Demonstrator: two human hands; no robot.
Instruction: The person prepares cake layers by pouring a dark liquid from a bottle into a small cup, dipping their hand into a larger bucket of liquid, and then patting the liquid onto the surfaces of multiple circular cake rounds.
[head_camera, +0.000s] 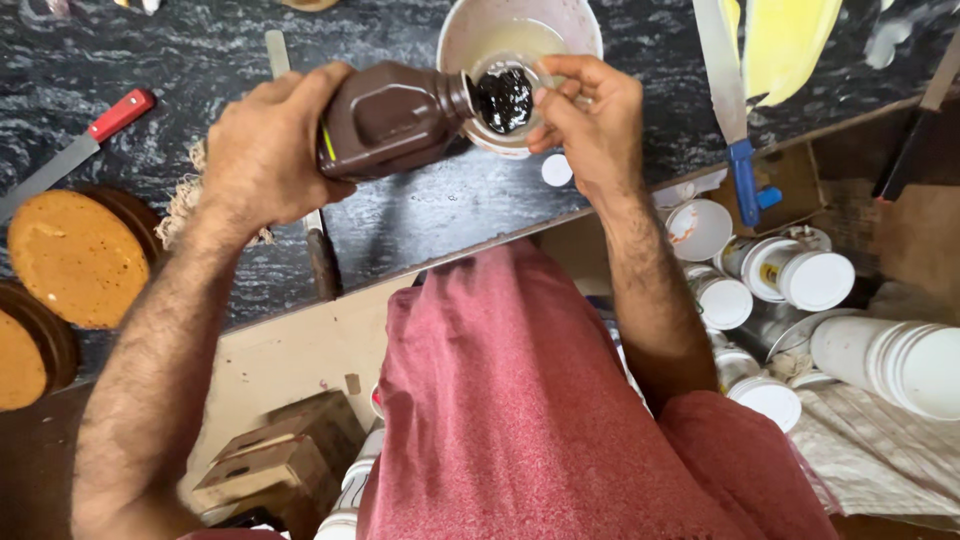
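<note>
Two hands work over the dark tabletop (420, 215). Left hand (265, 150) wraps its fingers tight around a brown bottle (390, 120), tipped sideways — its mouth at a small cup (505, 100) of dark sauce. Right hand (595, 120) pinches that cup, held above a white bowl (470, 30). Round cakes (75, 255) lie left, a red-handled knife (75, 150) near them.

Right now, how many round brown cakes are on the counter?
2. One whole cake lies at the left of the dark counter; another cake, cut off by the left edge, sits below it. More may be hidden.
</note>
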